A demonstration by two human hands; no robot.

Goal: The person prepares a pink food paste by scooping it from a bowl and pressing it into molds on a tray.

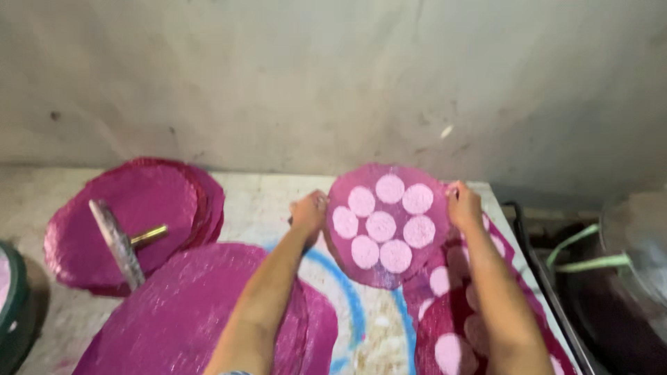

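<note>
Both hands hold up a round magenta sheet (388,226) that bears seven pale pink discs, one in the middle and six around it. The left hand (308,212) pinches the sheet's left edge, fingers curled shut on the rim; the right hand (463,205) grips the upper right edge the same way, so the sheet hangs between the two sets of fingers, tilted toward the camera, in front of the grey wall (333,76). Below the right hand's fingers, under the forearm, lies a pile of similar spotted sheets (451,326). Below and to the left of the left hand's fingers lies a stack of plain magenta sheets (187,312). Farther left of those fingers, well apart, a second plain stack (132,208) carries a metal tool with a brass-coloured handle (121,243).
</note>
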